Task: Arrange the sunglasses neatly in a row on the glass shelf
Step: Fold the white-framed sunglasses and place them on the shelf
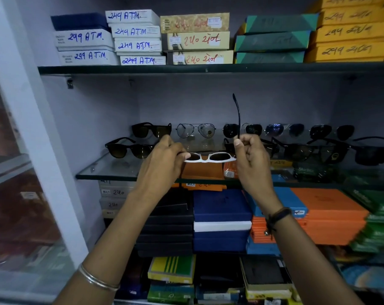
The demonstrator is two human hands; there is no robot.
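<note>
Left hand (162,159): fingers pinched on the left end of the white-framed sunglasses (209,156).
Right hand (251,154): fingers clenched around the right hinge, with the pair's black temple arm (237,115) standing upright above the fist.
White-framed sunglasses: held level between both hands, above the front edge of the glass shelf (111,169), dark lenses showing.
Back row: black thick-framed pair (151,129), clear aviators (195,130), then further dark pairs running to the right.
Front row: brown-lensed black pair (129,148) at left, dark pairs (314,150) at right.
Upper shelf: stacked boxes (138,38) with handwritten labels.
Below: more stacked boxes (221,219).
</note>
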